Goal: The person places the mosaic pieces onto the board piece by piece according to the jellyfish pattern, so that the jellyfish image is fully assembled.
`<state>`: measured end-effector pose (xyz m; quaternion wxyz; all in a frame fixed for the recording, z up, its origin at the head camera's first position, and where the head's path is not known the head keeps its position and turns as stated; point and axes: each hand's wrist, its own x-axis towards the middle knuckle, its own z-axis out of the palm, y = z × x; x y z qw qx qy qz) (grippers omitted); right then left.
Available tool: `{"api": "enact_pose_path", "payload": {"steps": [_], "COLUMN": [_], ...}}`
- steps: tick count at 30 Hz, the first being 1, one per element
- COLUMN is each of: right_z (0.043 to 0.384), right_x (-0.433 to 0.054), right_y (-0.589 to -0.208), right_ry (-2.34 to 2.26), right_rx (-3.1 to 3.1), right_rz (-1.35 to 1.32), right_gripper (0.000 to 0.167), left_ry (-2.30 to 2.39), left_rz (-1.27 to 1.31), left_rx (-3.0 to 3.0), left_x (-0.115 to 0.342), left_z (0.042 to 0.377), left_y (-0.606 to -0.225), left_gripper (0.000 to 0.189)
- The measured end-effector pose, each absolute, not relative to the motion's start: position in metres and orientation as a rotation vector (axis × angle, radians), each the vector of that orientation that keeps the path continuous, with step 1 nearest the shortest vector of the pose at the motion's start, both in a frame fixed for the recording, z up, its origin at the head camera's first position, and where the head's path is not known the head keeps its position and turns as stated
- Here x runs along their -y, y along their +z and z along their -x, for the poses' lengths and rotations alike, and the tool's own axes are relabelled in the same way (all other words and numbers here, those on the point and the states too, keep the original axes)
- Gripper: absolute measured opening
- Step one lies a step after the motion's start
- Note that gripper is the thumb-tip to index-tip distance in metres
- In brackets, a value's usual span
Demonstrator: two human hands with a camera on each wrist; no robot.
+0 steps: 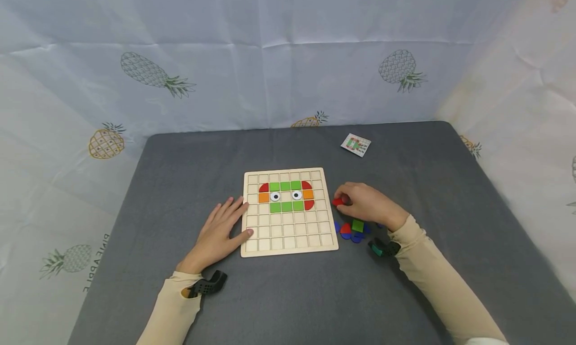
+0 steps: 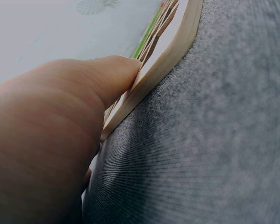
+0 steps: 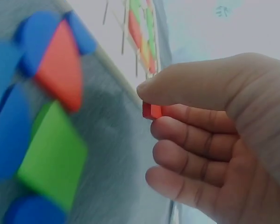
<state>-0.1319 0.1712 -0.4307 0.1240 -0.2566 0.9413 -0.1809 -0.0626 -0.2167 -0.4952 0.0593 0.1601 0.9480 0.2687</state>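
A wooden grid board (image 1: 282,230) lies flat on the table. My left hand (image 1: 219,233) rests at its left edge, fingers spread, with the thumb on the near part of the rim. In the left wrist view the thumb (image 2: 114,74) presses on the board's edge. Just off the board's right side, my right hand (image 1: 370,204) pinches a small red block (image 3: 151,110) between thumb and forefinger. On the board sit green squares (image 1: 286,206), orange squares (image 1: 263,197), red rounded-corner blocks (image 1: 308,205) and two eye blocks (image 1: 296,195).
Loose blocks lie right of the board beneath my right hand: a green square (image 3: 53,154), a red one (image 3: 62,70) and several blue ones (image 3: 9,140). A small picture card (image 1: 356,144) lies at the back right of the grey table (image 1: 189,170). A pineapple-print curtain (image 1: 252,80) hangs behind.
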Motion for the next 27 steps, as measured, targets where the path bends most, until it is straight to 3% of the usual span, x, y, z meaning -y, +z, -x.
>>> {"api": "enact_pose_path", "payload": {"steps": [14, 27], "right_z": [0.146, 0.156], "right_x": [-0.096, -0.027], "right_y": [-0.412, -0.425], "right_ry": [-0.528, -0.442], "right_rx": [-2.712, -2.680], "right_rz": [0.946, 1.199], "right_gripper": [0.022, 0.020], "left_ry": [0.809, 0.779], "left_rz": [-0.496, -0.494], "left_rx": [-2.877, -2.893], "left_x": [0.218, 0.218], "left_z": [0.063, 0.064], "left_y": [-0.496, -0.497], "left_gripper": [0.076, 0.075]}}
